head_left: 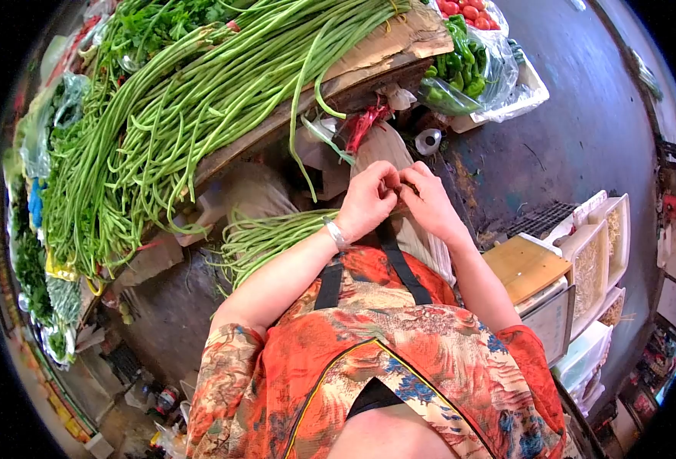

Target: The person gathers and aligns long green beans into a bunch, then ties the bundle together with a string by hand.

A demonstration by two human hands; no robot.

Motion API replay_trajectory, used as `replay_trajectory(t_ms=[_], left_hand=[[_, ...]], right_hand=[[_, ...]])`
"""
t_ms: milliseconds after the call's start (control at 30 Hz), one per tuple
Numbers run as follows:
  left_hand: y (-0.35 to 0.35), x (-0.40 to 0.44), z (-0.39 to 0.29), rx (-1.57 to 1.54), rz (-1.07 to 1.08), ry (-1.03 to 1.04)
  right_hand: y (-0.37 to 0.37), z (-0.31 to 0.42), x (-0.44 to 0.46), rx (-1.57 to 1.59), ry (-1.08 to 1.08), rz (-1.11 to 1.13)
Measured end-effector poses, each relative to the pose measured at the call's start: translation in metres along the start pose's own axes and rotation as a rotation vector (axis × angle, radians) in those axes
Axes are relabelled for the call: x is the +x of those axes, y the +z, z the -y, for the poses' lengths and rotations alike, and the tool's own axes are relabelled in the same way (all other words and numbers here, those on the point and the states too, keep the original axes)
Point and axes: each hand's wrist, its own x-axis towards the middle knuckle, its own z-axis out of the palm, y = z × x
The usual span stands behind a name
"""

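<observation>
My left hand (367, 200) and my right hand (430, 202) meet in front of my body, fingertips pinched together. What they hold, if anything, is too small or hidden to make out. Under my left forearm lies a bunch of green long beans (265, 241). A pale sack (384, 144) stands just beyond my hands, with red plastic strips (367, 126) at its top. More long beans (223, 92) are heaped on a wooden board (388, 46) at the upper left, some hanging over its edge.
Bagged green peppers (468, 69) and tomatoes (472, 11) in white trays are at the upper right. A wooden board (525, 268) and white bins (586, 260) stand to my right. Leafy greens (158, 34) lie at the upper left.
</observation>
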Motion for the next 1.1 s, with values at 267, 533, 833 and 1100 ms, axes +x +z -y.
replay_trajectory(t_ms=[267, 533, 833, 1100], left_hand=[[0.006, -0.001, -0.007, 0.35, 0.021, 0.248], [0.003, -0.005, -0.005, 0.261, -0.052, 0.28], [0.001, -0.006, -0.001, 0.282, -0.111, 0.289], [0.001, -0.006, 0.002, 0.267, -0.113, 0.27]], right_hand=[[0.0, -0.023, 0.006, 0.264, 0.157, 0.138], [-0.002, -0.026, 0.005, 0.454, 0.228, 0.154], [-0.003, -0.017, 0.001, 0.359, 0.226, 0.085], [0.001, -0.008, -0.002, 0.206, 0.171, 0.001]])
